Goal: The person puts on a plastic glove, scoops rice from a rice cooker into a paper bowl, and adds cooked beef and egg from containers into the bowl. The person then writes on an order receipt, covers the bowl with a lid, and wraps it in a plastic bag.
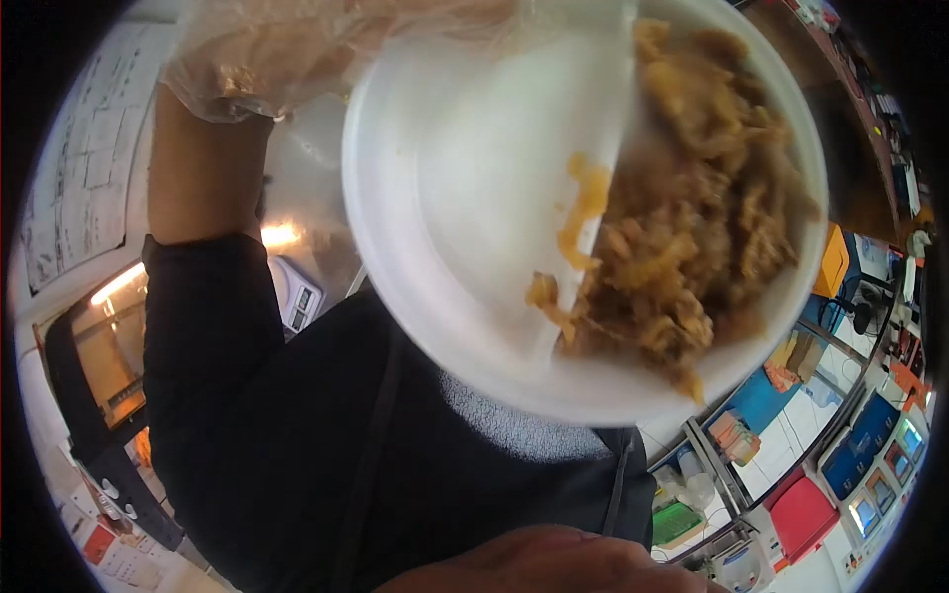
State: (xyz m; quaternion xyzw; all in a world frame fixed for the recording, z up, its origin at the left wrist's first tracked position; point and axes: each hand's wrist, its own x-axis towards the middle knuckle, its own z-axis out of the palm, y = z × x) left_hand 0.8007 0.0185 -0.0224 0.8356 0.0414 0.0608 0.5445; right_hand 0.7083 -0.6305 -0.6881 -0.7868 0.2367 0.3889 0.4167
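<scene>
White divided bowl (pixel 445 198) sits up close before your dark clothing (pixel 326 435); read all places from it. Your left hand (pixel 326 40), in a loose clear glove, is at the bowl's upper-left rim, fingers apparently closed on it (the tips are lost in blur and plastic). What looks like your right hand (pixel 554 565) shows below the bowl, apart from it and cut off; cannot tell whether those fingers are wide or narrow. Shredded brown meat (pixel 702 217) fills the bowl's right side, a few scraps (pixel 583 212) over the divider (pixel 623 99). Weight probably pulls toward that loaded side, away from your grip, so hold firm and level; a palm under the right half would help. Mind the slack glove film: it could slip or trail into food. Digital scale (pixel 297 304) lies left of the bowl; give it room.
</scene>
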